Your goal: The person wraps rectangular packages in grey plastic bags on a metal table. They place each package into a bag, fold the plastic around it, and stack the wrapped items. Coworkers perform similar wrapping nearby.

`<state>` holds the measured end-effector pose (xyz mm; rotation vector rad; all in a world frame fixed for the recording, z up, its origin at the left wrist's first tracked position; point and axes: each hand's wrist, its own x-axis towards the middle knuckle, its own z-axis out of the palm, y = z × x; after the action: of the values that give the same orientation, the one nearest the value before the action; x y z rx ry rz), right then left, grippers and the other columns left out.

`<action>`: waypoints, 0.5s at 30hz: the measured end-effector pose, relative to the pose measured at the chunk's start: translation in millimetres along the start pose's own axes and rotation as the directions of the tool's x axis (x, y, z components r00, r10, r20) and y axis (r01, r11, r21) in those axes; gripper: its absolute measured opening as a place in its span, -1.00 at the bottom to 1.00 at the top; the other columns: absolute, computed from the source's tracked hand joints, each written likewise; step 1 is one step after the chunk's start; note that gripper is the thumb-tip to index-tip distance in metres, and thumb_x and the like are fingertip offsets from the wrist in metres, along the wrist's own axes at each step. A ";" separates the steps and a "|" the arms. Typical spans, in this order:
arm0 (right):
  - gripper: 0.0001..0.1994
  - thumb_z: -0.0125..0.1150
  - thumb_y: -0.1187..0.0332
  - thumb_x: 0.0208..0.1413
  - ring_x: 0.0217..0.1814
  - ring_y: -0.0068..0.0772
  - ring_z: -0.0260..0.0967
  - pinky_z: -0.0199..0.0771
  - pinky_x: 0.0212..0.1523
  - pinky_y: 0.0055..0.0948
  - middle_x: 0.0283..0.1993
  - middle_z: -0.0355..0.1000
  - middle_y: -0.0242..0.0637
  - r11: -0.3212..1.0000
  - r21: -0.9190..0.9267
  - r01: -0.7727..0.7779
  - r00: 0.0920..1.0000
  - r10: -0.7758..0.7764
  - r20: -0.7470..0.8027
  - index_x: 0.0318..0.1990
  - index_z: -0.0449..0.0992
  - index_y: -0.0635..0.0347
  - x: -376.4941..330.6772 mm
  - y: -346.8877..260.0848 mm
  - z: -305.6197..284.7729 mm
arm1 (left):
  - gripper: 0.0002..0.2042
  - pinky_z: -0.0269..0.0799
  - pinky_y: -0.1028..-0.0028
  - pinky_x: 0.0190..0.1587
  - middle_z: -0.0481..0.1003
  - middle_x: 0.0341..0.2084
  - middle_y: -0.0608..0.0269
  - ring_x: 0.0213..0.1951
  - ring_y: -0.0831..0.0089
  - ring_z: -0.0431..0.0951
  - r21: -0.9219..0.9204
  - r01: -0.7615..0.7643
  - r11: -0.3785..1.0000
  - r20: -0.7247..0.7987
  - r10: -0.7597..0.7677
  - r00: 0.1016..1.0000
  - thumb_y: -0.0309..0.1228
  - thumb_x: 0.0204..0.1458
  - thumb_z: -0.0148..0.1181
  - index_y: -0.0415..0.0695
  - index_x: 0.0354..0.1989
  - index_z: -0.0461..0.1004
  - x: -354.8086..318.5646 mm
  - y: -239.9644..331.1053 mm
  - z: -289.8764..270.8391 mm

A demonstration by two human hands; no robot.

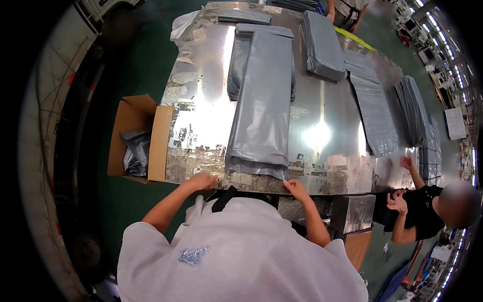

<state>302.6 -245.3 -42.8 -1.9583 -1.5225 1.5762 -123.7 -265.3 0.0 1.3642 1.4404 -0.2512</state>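
A long grey plastic bag point(262, 100) lies lengthwise in front of me on top of a stack of similar grey bags point(236, 70). Its near end spreads loosely toward the table's front edge. My right hand point(296, 189) pinches the near right corner of this bag. Left of the bag's near end, my left hand point(203, 181) rests at the table edge with its fingers drawn together. The fingertips look slightly apart from the bag, and whatever they may hold is too small to make out.
The worn metal table point(201, 121) carries more grey bag stacks point(324, 45) at the right. An open cardboard box point(159, 143) with crumpled grey plastic stands at its left edge. One person point(420, 211) is at the right, hands raised; another point(347, 12) stands at the far side.
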 end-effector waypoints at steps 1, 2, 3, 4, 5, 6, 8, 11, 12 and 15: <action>-0.55 0.14 -0.03 -0.12 -0.62 -0.55 0.23 0.28 -0.53 -0.53 -0.64 0.34 -0.34 0.999 0.035 -0.025 0.999 0.027 -0.044 -0.53 0.42 0.29 4.9 -4.9 5.7 | -0.61 0.32 0.35 -0.44 0.44 -0.59 0.16 -0.49 0.21 0.42 0.059 -0.124 0.991 -0.145 0.131 0.981 -0.07 -0.03 -0.15 -0.13 -0.60 0.42 4.3 19.5 1.1; -0.65 0.09 0.10 -0.04 -0.62 -0.63 0.24 0.24 -0.57 -0.61 -0.59 0.35 -0.38 0.998 0.066 -0.017 1.000 0.017 -0.006 -0.45 0.42 0.29 8.0 -10.5 8.7 | -0.63 0.32 0.36 -0.43 0.44 -0.59 0.18 -0.48 0.21 0.42 0.136 -0.239 0.961 -0.278 0.269 0.922 -0.09 -0.03 -0.14 -0.12 -0.60 0.41 11.7 41.9 3.1; -0.68 0.07 0.15 -0.02 -0.63 -0.63 0.25 0.24 -0.57 -0.61 -0.58 0.38 -0.36 0.994 0.109 -0.018 1.000 0.017 0.016 -0.44 0.43 0.30 12.3 -5.7 12.1 | -0.70 0.32 0.38 -0.41 0.43 -0.58 0.18 -0.46 0.23 0.43 0.149 -0.370 0.917 -0.334 0.399 0.854 -0.14 -0.04 -0.09 -0.12 -0.55 0.40 23.6 66.8 8.4; -0.71 0.05 0.19 0.00 -0.63 -0.63 0.25 0.24 -0.58 -0.62 -0.57 0.40 -0.35 0.988 0.155 -0.020 0.999 0.015 0.032 -0.44 0.43 0.31 21.8 4.7 16.1 | -0.76 0.32 0.39 -0.39 0.41 -0.56 0.18 -0.43 0.25 0.43 0.173 -0.496 0.851 -0.380 0.522 0.763 -0.20 -0.05 -0.05 -0.11 -0.51 0.40 37.5 96.3 14.5; -0.73 0.03 0.24 0.02 -0.64 -0.64 0.26 0.24 -0.58 -0.62 -0.56 0.42 -0.34 0.981 0.194 -0.017 0.999 0.008 0.050 -0.43 0.44 0.32 27.3 9.0 18.1 | -0.83 0.33 0.37 -0.34 0.43 -0.48 0.20 -0.35 0.24 0.43 0.186 -0.563 0.805 -0.321 0.591 0.740 -0.27 -0.08 0.00 -0.09 -0.42 0.39 41.9 128.0 17.1; -0.77 -0.04 0.33 0.05 -0.65 -0.65 0.26 0.21 -0.60 -0.64 -0.54 0.45 -0.32 0.961 0.270 0.067 0.996 -0.081 0.040 -0.42 0.46 0.33 23.3 -4.1 19.9 | -0.86 0.33 0.35 -0.31 0.43 -0.45 0.20 -0.34 0.24 0.43 0.207 -0.653 0.729 -0.320 0.681 0.659 -0.31 -0.09 0.02 -0.09 -0.40 0.38 54.7 146.3 28.2; -0.78 -0.04 0.33 0.05 -0.66 -0.67 0.23 0.18 -0.62 -0.65 -0.55 0.45 -0.33 0.939 0.333 0.082 0.993 -0.107 0.058 -0.42 0.46 0.31 16.3 -24.8 23.1 | -0.80 0.33 0.32 -0.32 0.42 -0.42 0.16 -0.33 0.19 0.43 0.312 -0.699 0.643 -0.307 0.765 0.567 -0.31 -0.11 0.04 -0.08 -0.31 0.33 83.6 169.1 52.1; -0.80 -0.07 0.36 0.04 -0.69 -0.70 0.14 0.13 -0.63 -0.68 -0.53 0.46 -0.36 0.969 0.204 0.139 0.985 -0.157 0.077 -0.41 0.46 0.28 13.1 -36.1 17.6 | -0.80 0.31 0.30 -0.34 0.40 -0.43 0.15 -0.33 0.17 0.42 0.258 -0.667 0.699 -0.236 0.715 0.657 -0.31 -0.13 0.07 -0.07 -0.33 0.30 105.4 195.2 68.0; -0.80 -0.08 0.37 0.04 -0.70 -0.70 0.12 0.13 -0.63 -0.68 -0.53 0.46 -0.36 0.956 0.231 0.183 0.978 -0.200 0.052 -0.42 0.45 0.28 11.1 -37.8 21.8 | -0.81 0.29 0.30 -0.37 0.40 -0.46 0.16 -0.37 0.17 0.41 0.243 -0.657 0.713 -0.237 0.701 0.673 -0.29 -0.15 0.09 -0.08 -0.39 0.30 109.3 197.6 71.0; -0.82 -0.11 0.39 0.03 -0.63 -0.65 0.26 0.15 -0.62 -0.68 -0.42 0.47 -0.31 0.957 0.212 0.196 0.975 -0.213 0.060 -0.44 0.41 0.28 12.2 -36.1 17.9 | -0.78 0.29 0.29 -0.36 0.39 -0.46 0.16 -0.36 0.17 0.41 0.166 -0.744 0.647 -0.249 0.758 0.603 -0.24 -0.16 0.09 -0.10 -0.44 0.29 114.8 181.9 71.2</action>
<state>266.1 -227.0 -32.8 -1.5904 -1.4724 1.6669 89.6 -193.8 -27.6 1.9913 0.9508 0.5109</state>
